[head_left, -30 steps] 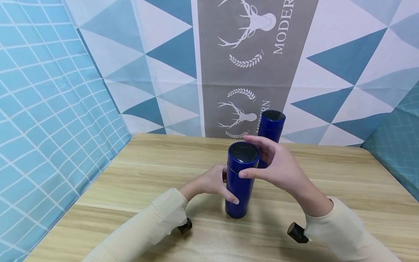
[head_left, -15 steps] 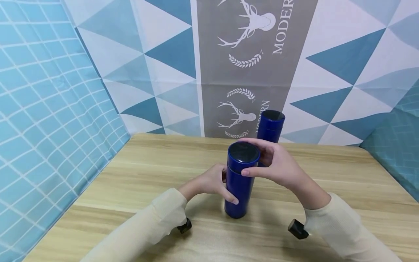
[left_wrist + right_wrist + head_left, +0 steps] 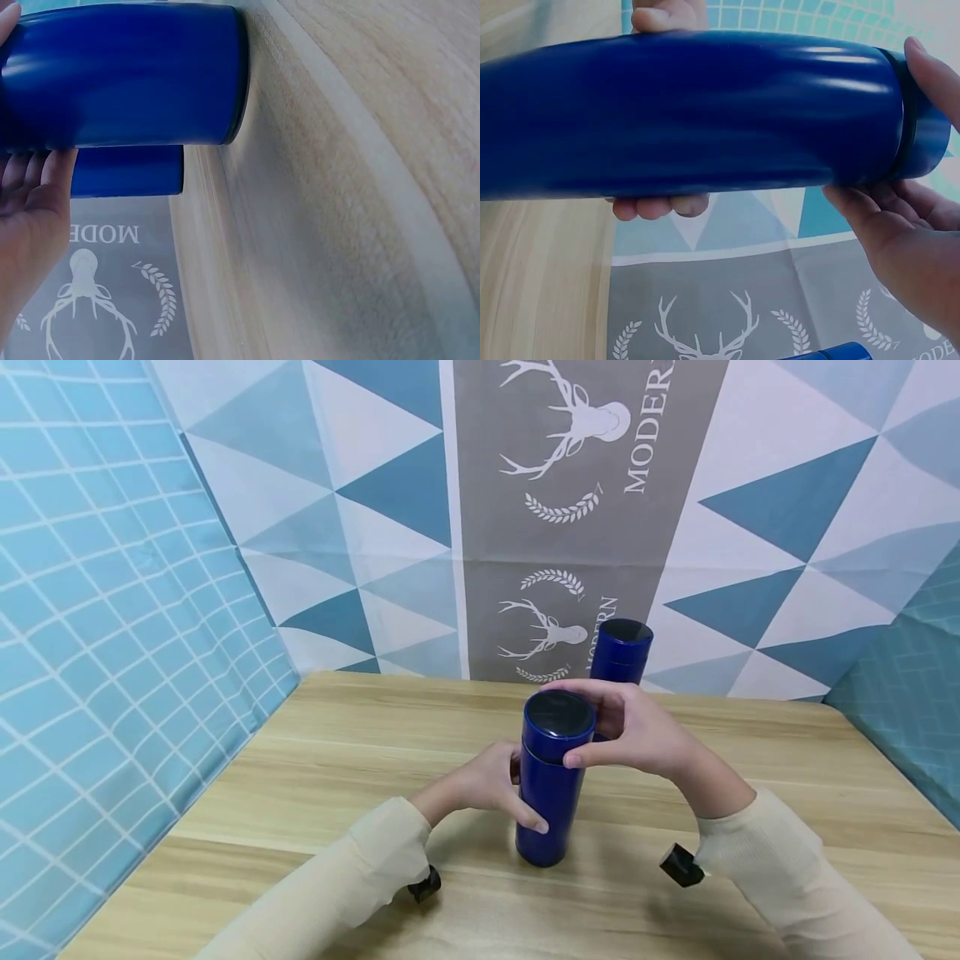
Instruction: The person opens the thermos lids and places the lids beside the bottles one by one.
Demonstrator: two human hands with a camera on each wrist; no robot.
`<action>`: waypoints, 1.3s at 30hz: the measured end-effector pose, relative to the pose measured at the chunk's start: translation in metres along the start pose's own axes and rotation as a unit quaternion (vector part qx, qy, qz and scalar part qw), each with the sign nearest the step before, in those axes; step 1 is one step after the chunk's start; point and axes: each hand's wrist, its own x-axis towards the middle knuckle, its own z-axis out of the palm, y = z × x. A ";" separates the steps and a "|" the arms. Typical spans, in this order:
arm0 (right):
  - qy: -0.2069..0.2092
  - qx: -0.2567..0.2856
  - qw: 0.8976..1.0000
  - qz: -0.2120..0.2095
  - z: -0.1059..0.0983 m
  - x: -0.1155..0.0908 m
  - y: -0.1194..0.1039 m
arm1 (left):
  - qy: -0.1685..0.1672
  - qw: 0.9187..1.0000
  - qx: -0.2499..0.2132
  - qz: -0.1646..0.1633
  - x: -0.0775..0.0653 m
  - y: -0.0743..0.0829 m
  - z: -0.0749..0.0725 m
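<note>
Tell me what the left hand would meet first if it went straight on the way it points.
The front blue bottle, which the left hand grips, so it would likely push that first. Beyond, the rear blue bottle may be roughly in line, though depth is hard to judge.

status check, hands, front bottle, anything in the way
Left hand gripping front blue bottle by the body. Right hand round its cap, cap on. Second blue bottle upright behind, seemingly not in the way.
</note>
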 end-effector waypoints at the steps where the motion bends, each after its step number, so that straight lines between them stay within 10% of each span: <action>1: -0.003 0.001 1.000 -0.004 -0.001 -0.001 0.001 | -0.001 1.000 0.001 0.000 0.000 0.000 0.000; 39: -0.108 0.058 0.992 -0.029 -0.020 0.011 0.014 | 0.008 1.000 0.003 0.002 0.002 -0.001 0.002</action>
